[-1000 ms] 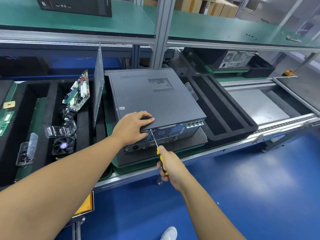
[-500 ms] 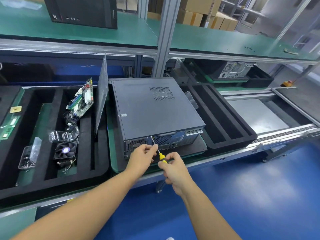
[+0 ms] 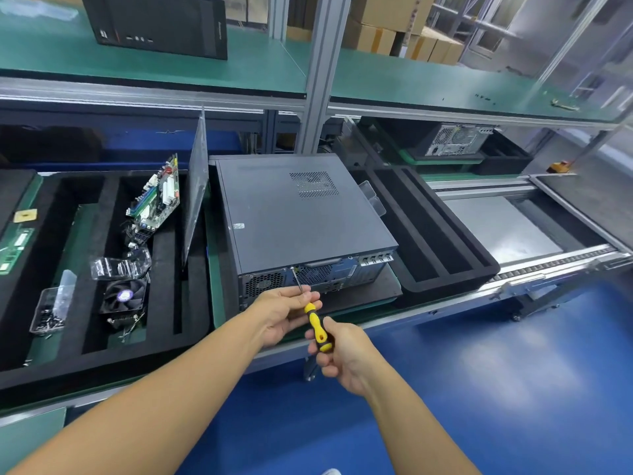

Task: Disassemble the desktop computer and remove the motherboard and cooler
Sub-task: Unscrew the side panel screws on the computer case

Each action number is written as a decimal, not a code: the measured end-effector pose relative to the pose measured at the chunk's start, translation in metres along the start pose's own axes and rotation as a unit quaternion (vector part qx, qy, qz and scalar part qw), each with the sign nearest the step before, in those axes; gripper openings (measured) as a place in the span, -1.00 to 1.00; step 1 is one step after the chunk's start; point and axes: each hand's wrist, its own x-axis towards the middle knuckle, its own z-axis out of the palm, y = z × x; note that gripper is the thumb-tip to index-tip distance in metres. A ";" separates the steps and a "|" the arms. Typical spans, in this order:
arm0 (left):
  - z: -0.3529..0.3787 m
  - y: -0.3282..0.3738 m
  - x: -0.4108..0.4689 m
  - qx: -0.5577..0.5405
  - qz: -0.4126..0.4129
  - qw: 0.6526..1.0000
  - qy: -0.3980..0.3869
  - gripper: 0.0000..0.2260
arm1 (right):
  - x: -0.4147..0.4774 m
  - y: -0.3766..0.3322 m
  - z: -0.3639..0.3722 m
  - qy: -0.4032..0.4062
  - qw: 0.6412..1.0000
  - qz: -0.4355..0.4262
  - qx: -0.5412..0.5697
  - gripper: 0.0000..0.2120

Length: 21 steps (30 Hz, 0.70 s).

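Observation:
A dark grey desktop computer (image 3: pixel 294 214) lies flat on a green-edged pallet, its rear panel facing me. My right hand (image 3: pixel 337 354) grips the yellow-and-black handle of a screwdriver (image 3: pixel 317 329), whose tip touches a screw at the top edge of the rear panel. My left hand (image 3: pixel 284 311) pinches the screwdriver's metal shaft just in front of the panel. In the black foam tray (image 3: pixel 85 344) to the left stand a loose motherboard (image 3: pixel 156 200), a cooler with a fan (image 3: pixel 123 299) and an upright side panel (image 3: pixel 196 186).
An empty black foam tray (image 3: pixel 445 282) sits right of the computer, then a conveyor with a metal plate (image 3: pixel 496 224). A clear box of screws (image 3: pixel 49 311) lies in the left tray. Another computer (image 3: pixel 452 138) stands behind, one more (image 3: pixel 157 24) on the shelf above.
My left hand left the top of the case and came down to pinch the screwdriver shaft. The right hand drew back a little with the handle.

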 end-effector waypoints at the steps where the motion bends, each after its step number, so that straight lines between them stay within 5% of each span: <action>1: 0.000 0.001 0.000 -0.010 0.001 1.000 -0.009 -0.79 | 0.001 0.000 0.000 0.009 1.000 -0.015 0.002 -0.61; 9: 0.010 0.003 0.007 0.007 0.009 0.996 0.087 -0.72 | 0.003 0.005 0.000 0.061 0.993 -0.103 -0.003 -0.77; 18: 0.001 0.006 0.009 -0.028 -0.002 0.996 0.081 -0.75 | -0.005 -0.002 0.006 -0.008 0.998 0.002 0.070 -0.59; 21: -0.002 0.006 0.009 -0.040 0.005 0.997 0.070 -0.78 | -0.004 -0.002 0.009 0.001 0.998 -0.019 0.062 -0.71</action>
